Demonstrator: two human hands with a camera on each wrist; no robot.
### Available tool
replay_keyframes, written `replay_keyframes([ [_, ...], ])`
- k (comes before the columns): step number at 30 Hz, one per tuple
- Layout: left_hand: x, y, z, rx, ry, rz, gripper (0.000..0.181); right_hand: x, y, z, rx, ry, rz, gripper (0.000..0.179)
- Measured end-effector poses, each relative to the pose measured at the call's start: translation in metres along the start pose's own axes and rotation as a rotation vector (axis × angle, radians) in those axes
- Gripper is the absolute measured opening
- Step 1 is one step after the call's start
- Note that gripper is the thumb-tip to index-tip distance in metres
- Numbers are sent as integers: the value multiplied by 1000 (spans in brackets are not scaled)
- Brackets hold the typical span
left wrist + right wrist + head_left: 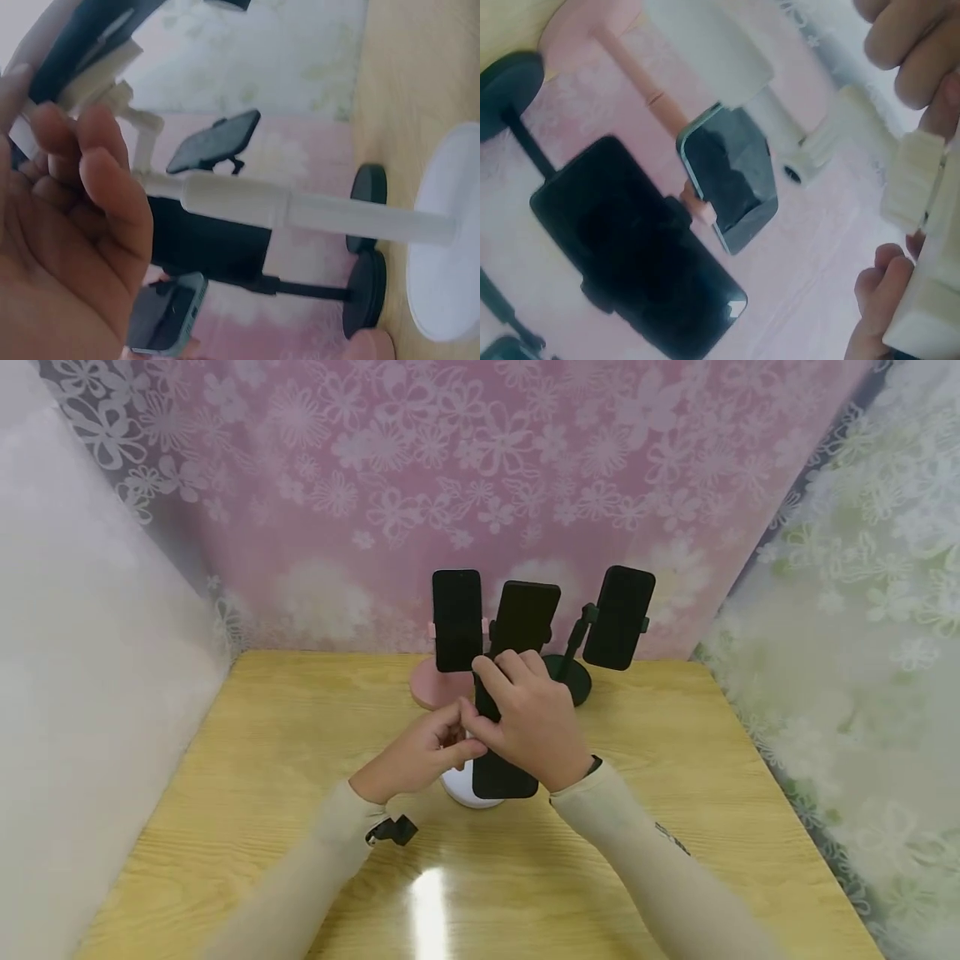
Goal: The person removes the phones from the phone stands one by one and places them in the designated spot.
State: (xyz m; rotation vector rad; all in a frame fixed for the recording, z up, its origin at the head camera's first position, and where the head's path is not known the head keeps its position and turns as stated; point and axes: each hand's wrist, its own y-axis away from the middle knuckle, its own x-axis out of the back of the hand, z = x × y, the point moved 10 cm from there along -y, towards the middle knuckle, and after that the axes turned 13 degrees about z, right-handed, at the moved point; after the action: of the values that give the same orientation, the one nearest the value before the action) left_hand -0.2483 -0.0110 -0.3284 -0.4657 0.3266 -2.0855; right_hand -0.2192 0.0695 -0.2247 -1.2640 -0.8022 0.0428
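A black phone (504, 777) sits tilted at the clamp of a white phone stand, whose round base (463, 787) shows below it. My right hand (536, 718) lies over the phone and grips it, thumb at its left edge and fingers bent over its upper part. At that left edge my left hand (423, 752) has its fingers curled, pinching the stand's white clamp (97, 75). The left wrist view shows the white pole (232, 202) rising from its base. In the right wrist view the clamp (915, 180) has fingers at both ends; the phone's screen is hidden there.
Behind stand a pink stand (431, 683) with a phone (457, 620), a second phone (527, 614) on a black stand, and a dark green stand (572, 681) with a phone (619, 617) at right. All share a wooden table (300, 735) against a pink floral backdrop (360, 518).
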Motion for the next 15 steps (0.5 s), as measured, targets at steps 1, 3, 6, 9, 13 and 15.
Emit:
replay_keyframes([
  [1,3,0,0,-2,0,-1,30,-1,-1,0,-5,-10,10,30],
  [3,8,-1,0,-5,4,0,31,-4,-3,-1,-10,-31,25,31],
  [6,13,-1,2,-16,-5,16,29,-7,-4,-2,-11,-52,43,30],
  [9,12,2,2,-14,-5,34,27,-6,-2,-2,-7,-64,59,30],
  [13,9,6,1,2,-5,48,30,-2,1,-4,7,-83,69,29],
  [15,9,4,2,9,-10,50,34,-2,1,-2,13,-82,70,28],
])
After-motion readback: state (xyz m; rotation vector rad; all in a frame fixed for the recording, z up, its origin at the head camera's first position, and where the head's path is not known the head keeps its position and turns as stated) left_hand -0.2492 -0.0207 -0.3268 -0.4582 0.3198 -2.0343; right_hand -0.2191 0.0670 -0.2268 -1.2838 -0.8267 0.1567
